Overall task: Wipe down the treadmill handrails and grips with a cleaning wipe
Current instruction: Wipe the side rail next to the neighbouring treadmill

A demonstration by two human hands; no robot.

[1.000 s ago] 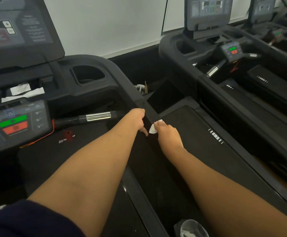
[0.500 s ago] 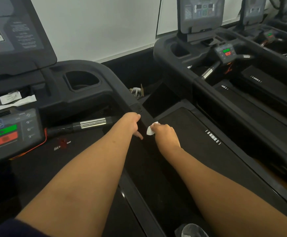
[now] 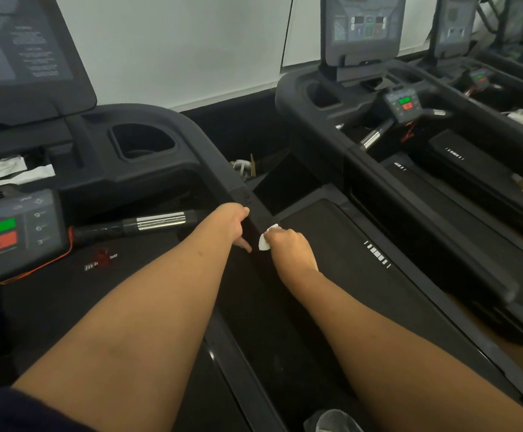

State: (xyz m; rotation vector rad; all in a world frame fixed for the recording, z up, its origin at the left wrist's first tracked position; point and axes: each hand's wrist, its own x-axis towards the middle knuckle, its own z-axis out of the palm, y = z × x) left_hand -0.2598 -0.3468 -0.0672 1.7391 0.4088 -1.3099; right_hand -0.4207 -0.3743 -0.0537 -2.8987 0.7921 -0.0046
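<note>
The black right handrail [image 3: 222, 176] of the treadmill runs from the console down toward me. My left hand [image 3: 237, 224] rests against its inner side, fingers curled, one finger pointing down. My right hand [image 3: 290, 247] is on the outer side of the same rail, shut on a small white cleaning wipe [image 3: 266, 240] whose corner sticks out toward the rail. A black grip with a chrome sensor band [image 3: 160, 220] juts out below the console, left of my left hand.
The console panel [image 3: 13, 229] with green and red buttons is at the left, with white paper scraps [image 3: 17, 171] above it. A cup holder [image 3: 143, 141] sits in the console arm. A second treadmill [image 3: 378, 126] stands to the right. A clear container [image 3: 335, 420] is at the bottom edge.
The view has drifted right and slightly up. Both hands stay on either side of the rail, with the wipe still in my right hand.
</note>
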